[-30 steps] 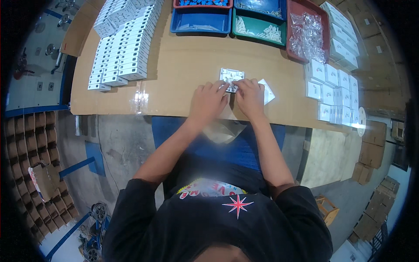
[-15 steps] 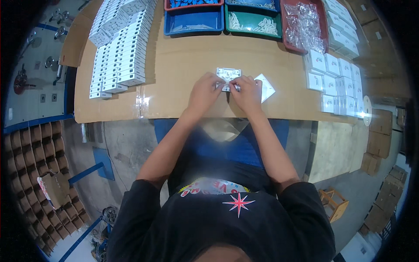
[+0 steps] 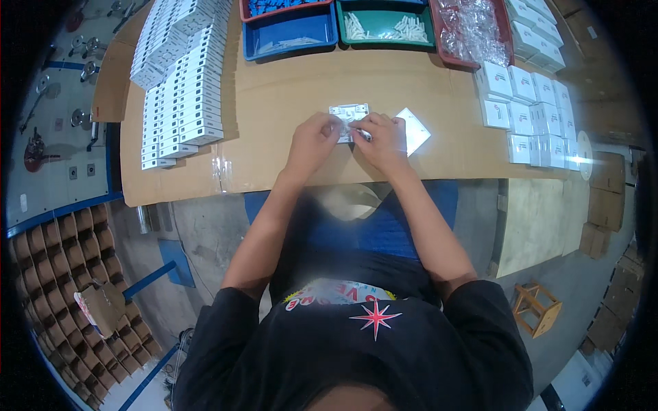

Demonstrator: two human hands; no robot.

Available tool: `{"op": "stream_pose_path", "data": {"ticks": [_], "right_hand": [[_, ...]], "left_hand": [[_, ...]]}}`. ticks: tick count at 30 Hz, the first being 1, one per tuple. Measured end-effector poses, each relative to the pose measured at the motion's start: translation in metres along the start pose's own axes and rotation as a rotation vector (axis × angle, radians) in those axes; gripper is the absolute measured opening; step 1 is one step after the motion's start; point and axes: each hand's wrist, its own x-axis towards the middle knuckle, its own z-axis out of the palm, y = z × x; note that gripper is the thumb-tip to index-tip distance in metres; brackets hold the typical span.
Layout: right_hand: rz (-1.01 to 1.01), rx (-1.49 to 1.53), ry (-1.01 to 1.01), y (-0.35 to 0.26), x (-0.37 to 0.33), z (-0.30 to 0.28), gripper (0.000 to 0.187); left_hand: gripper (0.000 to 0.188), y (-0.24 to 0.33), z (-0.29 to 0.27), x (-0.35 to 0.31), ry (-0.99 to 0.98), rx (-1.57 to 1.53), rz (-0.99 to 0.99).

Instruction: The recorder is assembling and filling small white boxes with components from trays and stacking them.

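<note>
On the cardboard-covered table in front of me lies a flat white rectangular plastic part (image 3: 350, 110) with small raised details. My left hand (image 3: 314, 142) is closed at its left edge, thumb and fingertips pinching it. My right hand (image 3: 382, 140) is closed at its right side, with a small slim piece (image 3: 364, 134) showing at the fingertips; what kind it is cannot be made out. A white square plate (image 3: 415, 130) lies turned at an angle just right of my right hand, partly covered by it.
Stacked white boxes (image 3: 199, 103) stand at the left, and more white boxes (image 3: 533, 113) at the right. Along the back are a blue tray (image 3: 290, 33), a green tray (image 3: 388, 45) with white plugs, and a red tray (image 3: 442, 51) of clear bags. A wooden stool (image 3: 538, 309) stands on the floor.
The whole view has shifted and turned slightly. Both hands stay at the white part; the slim piece at my right fingertips now shows more clearly.
</note>
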Motion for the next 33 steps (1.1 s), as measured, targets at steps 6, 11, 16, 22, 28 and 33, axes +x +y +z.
{"op": "stream_pose_path", "data": {"ticks": [6,11,16,22,28,33], "right_hand": [[0.037,0.044,-0.069,0.001,0.002,-0.002,0.013],[-0.02,0.044,0.038,0.001,0.004,0.005,0.012],[0.024,0.087,0.016,0.004,0.004,0.006,0.01],[0.011,0.072,-0.002,-0.002,0.004,0.0,0.01],[-0.01,-0.078,-0.058,-0.015,0.004,-0.006,0.011],[-0.06,-0.172,-0.079,-0.022,-0.002,-0.018,0.017]], "left_hand": [[0.016,0.003,-0.007,-0.002,-0.083,-0.098,0.036],[0.016,0.002,-0.01,-0.002,-0.079,-0.046,0.073],[0.016,0.0,-0.004,0.001,-0.04,0.055,0.061],[0.016,0.004,-0.003,0.003,-0.037,0.123,-0.007],[0.022,0.012,-0.004,-0.003,-0.05,0.159,0.094],[0.029,0.028,-0.004,-0.017,-0.018,0.415,0.247]]}}
